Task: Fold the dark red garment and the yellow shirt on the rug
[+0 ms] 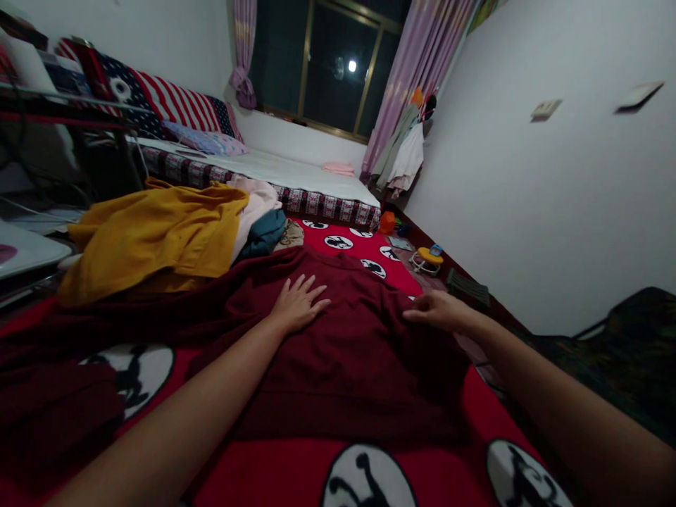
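A maroon sweatshirt lies spread on a red blanket with white round cartoon patches. Its neckline faces away from me, and one sleeve stretches out to the left. My left hand rests flat on the upper chest of the sweatshirt, fingers spread. At the right shoulder, my right hand has its fingers pressed together on the maroon cloth. The sleeve on that side hangs in dark folds below the hand, partly hidden.
A heap of clothes with a mustard-yellow garment on top sits to the left, beside a teal garment. Beyond is a low bed under a window. A yellow stool stands by the right wall, and a dark chair is nearer.
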The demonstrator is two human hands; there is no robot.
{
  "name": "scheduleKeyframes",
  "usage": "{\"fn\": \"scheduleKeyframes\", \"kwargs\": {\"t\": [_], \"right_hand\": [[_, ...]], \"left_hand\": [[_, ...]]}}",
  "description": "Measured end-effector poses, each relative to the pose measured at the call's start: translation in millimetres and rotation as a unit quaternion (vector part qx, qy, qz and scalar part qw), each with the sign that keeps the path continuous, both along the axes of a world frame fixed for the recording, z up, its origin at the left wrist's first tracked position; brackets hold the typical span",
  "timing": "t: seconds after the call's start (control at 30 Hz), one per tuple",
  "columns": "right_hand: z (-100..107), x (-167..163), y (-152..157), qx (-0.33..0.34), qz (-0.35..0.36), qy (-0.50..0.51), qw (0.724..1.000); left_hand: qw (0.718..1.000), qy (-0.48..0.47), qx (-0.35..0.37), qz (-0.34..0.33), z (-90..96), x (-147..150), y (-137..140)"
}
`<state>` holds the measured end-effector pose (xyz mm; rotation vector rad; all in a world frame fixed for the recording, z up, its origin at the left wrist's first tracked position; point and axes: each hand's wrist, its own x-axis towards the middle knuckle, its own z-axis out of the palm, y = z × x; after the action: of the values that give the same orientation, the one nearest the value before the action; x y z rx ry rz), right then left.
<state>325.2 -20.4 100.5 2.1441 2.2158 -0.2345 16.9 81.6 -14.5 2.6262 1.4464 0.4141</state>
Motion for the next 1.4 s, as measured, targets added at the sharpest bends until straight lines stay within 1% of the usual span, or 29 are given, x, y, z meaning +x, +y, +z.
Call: {"fn": "scheduleKeyframes", "kwargs": {"t": [0.07,0.1,0.17,0.2,0.3,0.37,0.43,0.53,0.6,0.7,0.77,0.83,0.9,0.97,1.0,1.07,1.13,1.17,1.2,1.3,1.33,1.4], "right_hand": [[7.6,-5.8,22.9,0.065,-0.061,-0.024,0.996],[7.2,-8.4,36.1,0.1,-0.086,-0.032,0.991],[-2.7,-15.0,62.4,0.143,-0.121,-0.033,0.982],[-11.4,-19.5,74.2,0.144,-0.134,-0.024,0.98],[-43.8,-37.1,99.5,0.114,-0.176,0.01,0.978],[-63.4,-50.0,106.5,0.116,-0.203,0.0,0.972],[-77.8,-61.0,107.2,0.157,-0.206,-0.03,0.965],[-89.1,-70.9,102.9,0.229,-0.169,-0.044,0.958],[-91.7,-72.9,100.4,0.248,-0.147,-0.032,0.957],[-92.1,-70.7,99.6,0.247,-0.155,-0.005,0.957],[-92.2,-67.1,100.0,0.247,-0.154,0.012,0.957],[-93.1,-63.1,99.9,0.247,-0.106,0.033,0.963],[-94.7,-59.8,98.5,0.235,-0.023,0.052,0.97],[-95.7,-58.4,96.1,0.215,0.051,0.058,0.973],[-95.5,-58.4,94.6,0.209,0.073,0.054,0.974],[-91.9,-59.2,91.7,0.204,0.094,0.027,0.974],[-83.0,-59.7,89.9,0.216,0.09,-0.01,0.972],[-76.5,-59.3,89.7,0.229,0.081,-0.025,0.97],[-69.1,-58.2,90.3,0.246,0.068,-0.034,0.966],[-46.1,-51.9,96.6,0.306,0.018,-0.04,0.951],[-40.4,-49.1,100.2,0.322,0.005,-0.043,0.946],[-34.7,-43.6,109.0,0.341,-0.016,-0.054,0.938]], "left_hand": [[1.0,-0.004,0.0,-0.001,0.4,0.2,0.2],[1.0,-0.006,-0.001,-0.001,0.8,0.4,0.1],[1.0,-0.01,-0.004,-0.001,1.7,0.7,-0.6],[1.0,-0.012,-0.005,0.0,2.1,0.9,-1.2],[1.0,-0.026,-0.014,0.002,3.2,0.6,-2.3],[0.999,-0.042,-0.028,0.009,4.8,-0.5,-1.2],[0.997,-0.06,-0.038,0.016,8.7,-2.2,2.9],[0.996,-0.075,-0.038,0.029,21.2,-4.0,17.1],[0.994,-0.085,-0.023,0.058,32.5,-2.8,32.2],[0.987,-0.097,0.012,0.129,47.6,2.4,60.5],[0.983,-0.093,0.012,0.159,52.7,6.1,78.9],[0.981,-0.088,-0.002,0.172,52.6,8.5,93.3],[0.98,-0.089,-0.005,0.181,47.7,9.1,101.4],[0.98,-0.097,0.006,0.173,40.1,8.0,103.4],[0.981,-0.102,0.015,0.163,36.2,7.0,102.7],[0.984,-0.111,0.031,0.138,30.1,4.4,100.4],[0.983,-0.133,0.06,0.109,28.9,2.2,99.6],[0.98,-0.156,0.086,0.093,30.5,1.6,100.5],[0.972,-0.186,0.119,0.077,33.6,1.5,102.5],[0.937,-0.273,0.213,0.043,49.0,5.1,113.8],[0.93,-0.285,0.228,0.039,54.5,7.7,118.6],[0.928,-0.286,0.237,0.036,62.6,14.7,128.2]]}}
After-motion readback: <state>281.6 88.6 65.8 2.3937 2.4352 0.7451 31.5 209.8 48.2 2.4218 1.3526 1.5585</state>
